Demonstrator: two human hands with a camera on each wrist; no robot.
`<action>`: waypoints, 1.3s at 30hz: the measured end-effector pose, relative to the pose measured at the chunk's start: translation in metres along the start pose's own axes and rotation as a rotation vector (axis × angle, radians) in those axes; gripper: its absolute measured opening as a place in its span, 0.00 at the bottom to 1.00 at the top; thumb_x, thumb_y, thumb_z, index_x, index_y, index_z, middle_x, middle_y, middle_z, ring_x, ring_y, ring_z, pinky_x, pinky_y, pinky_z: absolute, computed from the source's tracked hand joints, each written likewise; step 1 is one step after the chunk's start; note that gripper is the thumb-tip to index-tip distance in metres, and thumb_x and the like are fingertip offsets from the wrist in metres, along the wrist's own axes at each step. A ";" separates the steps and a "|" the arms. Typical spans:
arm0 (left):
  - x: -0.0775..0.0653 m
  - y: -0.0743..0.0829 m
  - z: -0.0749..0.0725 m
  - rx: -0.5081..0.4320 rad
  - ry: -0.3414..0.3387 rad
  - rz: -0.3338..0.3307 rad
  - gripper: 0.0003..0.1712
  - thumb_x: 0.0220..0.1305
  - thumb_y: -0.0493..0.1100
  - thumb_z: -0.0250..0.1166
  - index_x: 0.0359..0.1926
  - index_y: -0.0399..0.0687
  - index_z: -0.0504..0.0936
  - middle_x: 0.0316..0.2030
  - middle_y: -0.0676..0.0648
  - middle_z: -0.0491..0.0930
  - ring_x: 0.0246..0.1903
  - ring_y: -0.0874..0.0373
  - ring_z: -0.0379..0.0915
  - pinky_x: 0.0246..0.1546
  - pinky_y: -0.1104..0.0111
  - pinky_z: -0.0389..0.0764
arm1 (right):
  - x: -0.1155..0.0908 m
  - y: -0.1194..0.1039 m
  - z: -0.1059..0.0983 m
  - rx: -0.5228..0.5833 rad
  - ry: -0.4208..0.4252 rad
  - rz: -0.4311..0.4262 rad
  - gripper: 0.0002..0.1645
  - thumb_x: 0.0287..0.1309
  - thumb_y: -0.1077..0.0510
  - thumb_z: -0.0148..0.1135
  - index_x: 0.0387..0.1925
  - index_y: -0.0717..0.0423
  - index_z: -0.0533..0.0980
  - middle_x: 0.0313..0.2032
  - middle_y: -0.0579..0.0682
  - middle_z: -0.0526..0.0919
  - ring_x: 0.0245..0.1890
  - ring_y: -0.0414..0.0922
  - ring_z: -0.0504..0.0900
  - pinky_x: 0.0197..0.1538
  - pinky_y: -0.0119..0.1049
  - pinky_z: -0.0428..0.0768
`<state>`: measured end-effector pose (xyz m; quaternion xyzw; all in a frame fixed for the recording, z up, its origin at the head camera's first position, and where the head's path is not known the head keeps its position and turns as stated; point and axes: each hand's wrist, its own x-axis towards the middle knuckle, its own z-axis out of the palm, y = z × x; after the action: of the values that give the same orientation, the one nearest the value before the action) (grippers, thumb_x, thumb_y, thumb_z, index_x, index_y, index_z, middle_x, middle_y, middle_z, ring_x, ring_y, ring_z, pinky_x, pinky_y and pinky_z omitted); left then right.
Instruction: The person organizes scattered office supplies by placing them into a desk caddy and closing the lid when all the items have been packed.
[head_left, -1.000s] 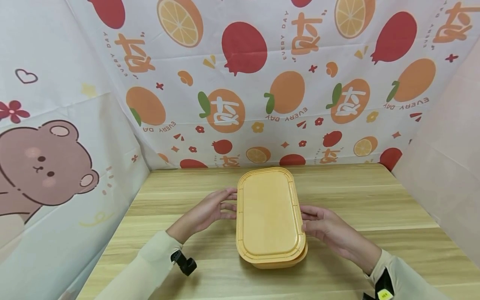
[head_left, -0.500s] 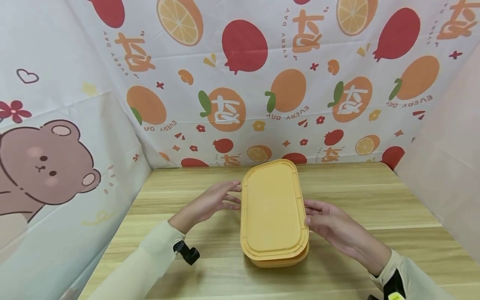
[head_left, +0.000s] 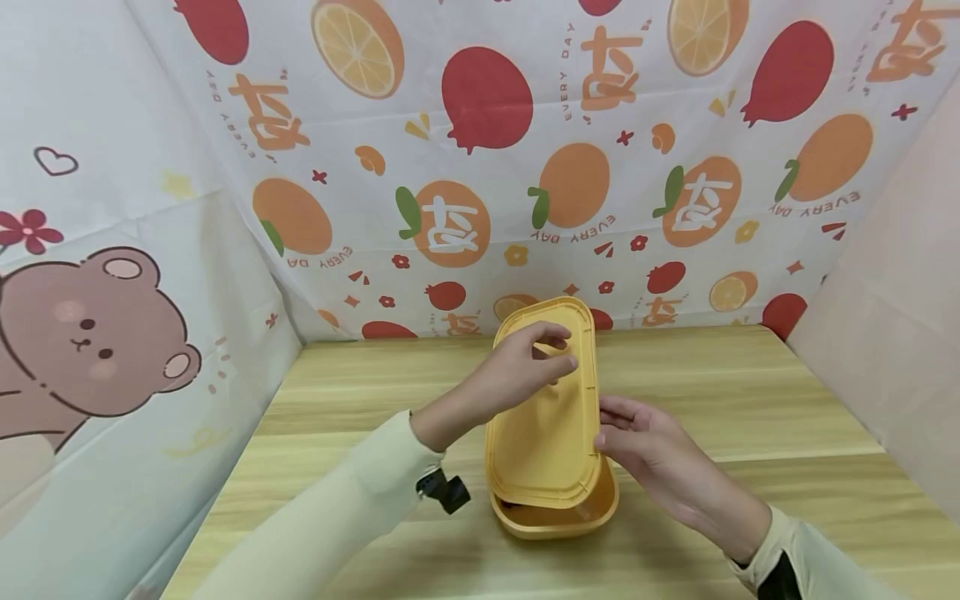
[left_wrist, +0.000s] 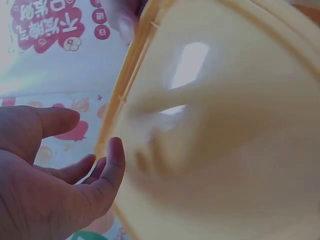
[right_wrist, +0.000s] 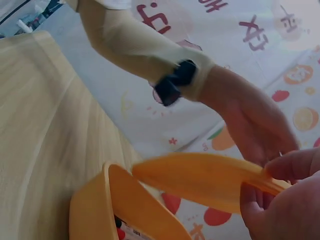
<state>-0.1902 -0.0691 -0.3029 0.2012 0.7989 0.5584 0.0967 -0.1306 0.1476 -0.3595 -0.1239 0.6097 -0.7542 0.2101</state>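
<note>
A yellow rectangular lid (head_left: 536,454) is tilted up over a yellow box (head_left: 555,530), which shows below the lid's near end. My right hand (head_left: 663,462) pinches the lid's right edge between thumb and fingers. Across the upper part of the lid reaches my left hand (head_left: 513,375), its fingers loosely bent; in the left wrist view a gap shows between its thumb and fingers, with nothing held. Small red, black and white items (right_wrist: 127,231) lie inside the box in the right wrist view; the lid hides most of the interior in the head view.
The box stands on a wood-grain table (head_left: 352,392). A fruit-print cloth (head_left: 487,100) hangs behind the table, and a cloth with a bear (head_left: 90,333) hangs at the left. Each wrist wears a dark strap with a camera.
The lid has been raised and tilted farther, so the box's near rim and inside now show. My left hand has moved from the lid's left side to over its upper part.
</note>
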 end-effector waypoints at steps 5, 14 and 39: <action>0.010 -0.001 0.005 -0.107 0.000 -0.001 0.27 0.68 0.41 0.66 0.65 0.40 0.72 0.57 0.41 0.75 0.48 0.51 0.79 0.46 0.62 0.85 | 0.004 0.002 0.011 -0.038 0.063 -0.020 0.40 0.64 0.66 0.60 0.73 0.71 0.55 0.65 0.63 0.69 0.62 0.47 0.74 0.60 0.32 0.76; 0.012 0.005 0.008 -0.188 0.023 0.022 0.29 0.66 0.39 0.67 0.66 0.43 0.71 0.59 0.42 0.72 0.48 0.52 0.77 0.48 0.63 0.84 | 0.012 0.004 0.021 -0.078 0.155 -0.056 0.39 0.62 0.69 0.60 0.71 0.69 0.57 0.62 0.61 0.72 0.57 0.45 0.76 0.56 0.30 0.78; 0.013 0.002 0.010 -0.198 0.064 -0.023 0.28 0.64 0.30 0.66 0.63 0.44 0.70 0.51 0.42 0.72 0.40 0.53 0.77 0.43 0.62 0.86 | 0.024 0.013 0.041 -0.139 0.267 -0.044 0.38 0.55 0.70 0.61 0.68 0.69 0.61 0.54 0.59 0.73 0.50 0.46 0.72 0.49 0.28 0.77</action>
<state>-0.1977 -0.0544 -0.3036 0.1638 0.7448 0.6396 0.0968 -0.1315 0.0990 -0.3647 -0.0502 0.6802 -0.7242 0.1015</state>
